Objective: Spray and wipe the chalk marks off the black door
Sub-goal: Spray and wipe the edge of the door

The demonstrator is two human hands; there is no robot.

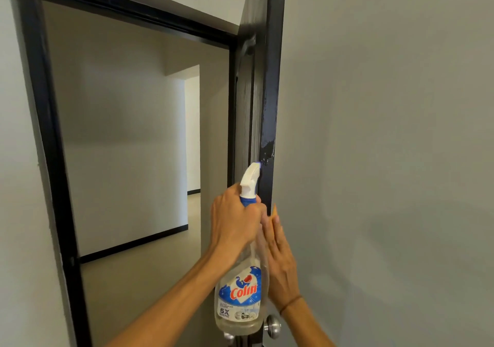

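The black door (pixel 270 84) stands open, its narrow edge facing me. A wet sprayed patch (pixel 268 146) glistens on that edge, and pale chalk smears (pixel 252 111) streak the door face beside it. My left hand (pixel 235 221) grips the neck of a clear Colin spray bottle (pixel 240 293), whose white nozzle (pixel 251 178) points at the wet patch. My right hand (pixel 279 255) is flat against the door edge below the patch, fingers straight, with an orange cloth (pixel 274 213) showing at its fingertips; most of the cloth is hidden.
A silver door knob (pixel 272 326) sticks out just below the bottle. The black door frame (pixel 50 133) runs down the left. A grey wall (pixel 387 159) fills the right. Through the doorway lies a bare room with a tan floor (pixel 149 274).
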